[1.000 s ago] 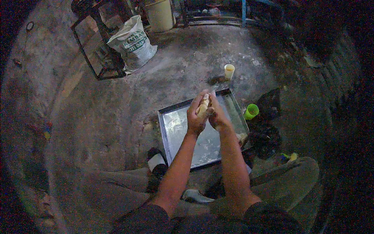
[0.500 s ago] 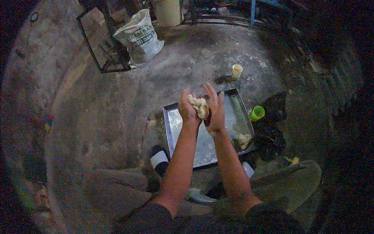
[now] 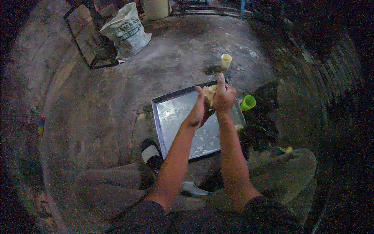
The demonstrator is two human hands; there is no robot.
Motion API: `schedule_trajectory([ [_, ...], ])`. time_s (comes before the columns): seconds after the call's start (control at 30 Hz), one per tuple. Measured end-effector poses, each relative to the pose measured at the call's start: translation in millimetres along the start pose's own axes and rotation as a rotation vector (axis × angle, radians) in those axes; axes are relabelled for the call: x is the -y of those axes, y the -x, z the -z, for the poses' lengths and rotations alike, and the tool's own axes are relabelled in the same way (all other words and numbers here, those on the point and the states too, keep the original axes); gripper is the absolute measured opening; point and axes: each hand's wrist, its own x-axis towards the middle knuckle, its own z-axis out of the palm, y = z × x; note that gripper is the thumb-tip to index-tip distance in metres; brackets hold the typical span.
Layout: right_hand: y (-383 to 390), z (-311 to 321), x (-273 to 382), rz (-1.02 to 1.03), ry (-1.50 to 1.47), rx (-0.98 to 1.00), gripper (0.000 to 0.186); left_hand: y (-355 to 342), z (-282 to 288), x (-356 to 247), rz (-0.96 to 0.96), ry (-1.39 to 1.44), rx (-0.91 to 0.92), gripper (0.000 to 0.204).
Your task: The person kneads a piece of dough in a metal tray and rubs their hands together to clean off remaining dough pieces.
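My right hand point(image 3: 223, 98) grips a pale lump of dough point(image 3: 210, 93), its thumb raised on top. My left hand point(image 3: 198, 111) cups the same dough from the left, thumb up, its other fingers partly hidden. Both are over a square metal tray point(image 3: 171, 128) with white residue and a dark rim, lying on the floor in front of my crossed legs. More pale dough point(image 3: 239, 128) sits in its right corner, partly covered by my right forearm. A green cup point(image 3: 248, 102) is just right of the tray, and a pale cup point(image 3: 226, 61) stands beyond it.
Black plastic point(image 3: 261, 134) lies beside the tray, with a small yellow item point(image 3: 286, 150) near my right knee. At the back left are a white woven sack point(image 3: 128, 43), a dark metal frame point(image 3: 80, 48) and a beige bucket point(image 3: 156, 9). A blue post point(image 3: 242, 8) rises behind.
The dough has shifted from my left hand toward my right, which has closed round it from a spread position. My left hand has turned, thumb now upward. The view has shifted slightly.
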Motion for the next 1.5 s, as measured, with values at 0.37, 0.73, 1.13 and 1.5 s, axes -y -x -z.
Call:
schedule_trajectory([
  [0.37, 18, -19, -16, 0.476, 0.427, -0.118, 0.027, -1, 14, -8, 0.015, 0.090, -0.299, 0.060],
  [0.73, 21, -24, -29, -0.125, -0.065, 0.254, 0.058, -26, 54, 24, -0.549, -0.538, -0.749, 0.030],
  [1.13, 11, -36, -120, -0.007, 0.343, 0.115, 0.045, 2, 32, 30, -0.518, -0.891, -0.983, 0.061],
  [1.5, 26, -21, -40, -0.779, -0.818, 0.630, 0.062, 12, 68, -11, -0.331, -0.520, -0.495, 0.058],
])
